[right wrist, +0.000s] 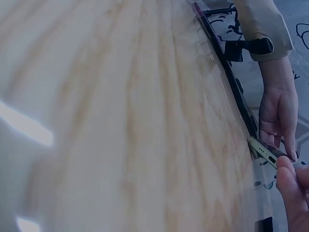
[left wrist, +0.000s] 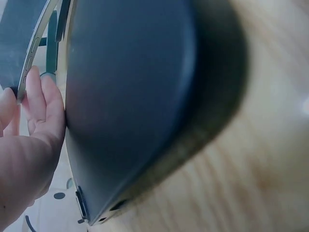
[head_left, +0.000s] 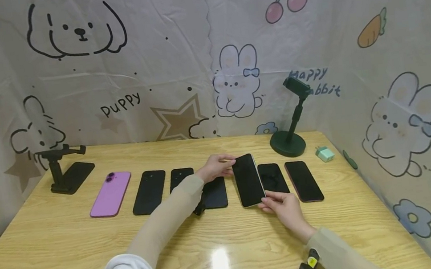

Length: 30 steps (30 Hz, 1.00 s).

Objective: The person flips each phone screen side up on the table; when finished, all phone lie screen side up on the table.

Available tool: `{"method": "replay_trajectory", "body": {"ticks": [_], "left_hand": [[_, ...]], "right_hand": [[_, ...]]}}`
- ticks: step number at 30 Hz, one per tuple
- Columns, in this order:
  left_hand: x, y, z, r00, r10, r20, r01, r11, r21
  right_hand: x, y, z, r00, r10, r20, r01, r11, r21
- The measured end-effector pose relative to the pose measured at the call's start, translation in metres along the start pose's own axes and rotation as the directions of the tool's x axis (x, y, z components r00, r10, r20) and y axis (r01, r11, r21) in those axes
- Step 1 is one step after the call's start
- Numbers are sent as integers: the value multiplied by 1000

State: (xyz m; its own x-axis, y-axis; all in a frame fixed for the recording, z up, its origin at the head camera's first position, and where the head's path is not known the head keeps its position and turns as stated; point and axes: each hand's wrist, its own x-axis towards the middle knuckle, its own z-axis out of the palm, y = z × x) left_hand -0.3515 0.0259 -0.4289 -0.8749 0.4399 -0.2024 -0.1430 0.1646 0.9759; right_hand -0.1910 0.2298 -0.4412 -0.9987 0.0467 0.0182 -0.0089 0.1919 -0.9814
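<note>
Both hands hold one smartphone (head_left: 248, 180), its dark screen facing up and its edge light-coloured. The left hand (head_left: 216, 167) pinches its upper left corner. At its lower right corner, the fingers and thumb of the right hand (head_left: 284, 210) grip it. In the left wrist view the phone's side edge (left wrist: 33, 50) with its buttons shows between thumb and fingers, tilted above the table. A dark phone (head_left: 214, 194) lies to its left, partly behind the left arm. Right of it lie a black phone (head_left: 272, 178) and another with a reddish edge (head_left: 304, 181).
Further left lie a purple phone (head_left: 111, 195), a black phone (head_left: 149, 192) and another black one (head_left: 181, 176) partly covered by the left sleeve. A black folding stand (head_left: 59, 174) is at the back left. A green stand (head_left: 288, 142) and a green charger (head_left: 324, 154) stand back right.
</note>
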Motion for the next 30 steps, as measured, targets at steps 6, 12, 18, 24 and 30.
{"method": "replay_trajectory", "body": {"ticks": [6,12,18,24,30], "left_hand": [[-1,0,-1,1000,12,-17,-11,1000,29],[-3,1,-2,999,23,-33,-21,999,49],[-2,5,0,998,21,-60,-17,998,66],[-1,5,1,997,13,-78,-6,996,84],[-2,6,2,995,4,-102,5,996,93]], "right_hand": [[2,4,1,999,-35,8,35,994,-107],[5,3,4,998,-61,-30,48,946,-322],[10,-2,4,998,-14,-64,-16,898,-440],[8,-7,5,997,-60,-46,24,831,-556],[7,-8,7,994,-103,-42,60,813,-579]]}}
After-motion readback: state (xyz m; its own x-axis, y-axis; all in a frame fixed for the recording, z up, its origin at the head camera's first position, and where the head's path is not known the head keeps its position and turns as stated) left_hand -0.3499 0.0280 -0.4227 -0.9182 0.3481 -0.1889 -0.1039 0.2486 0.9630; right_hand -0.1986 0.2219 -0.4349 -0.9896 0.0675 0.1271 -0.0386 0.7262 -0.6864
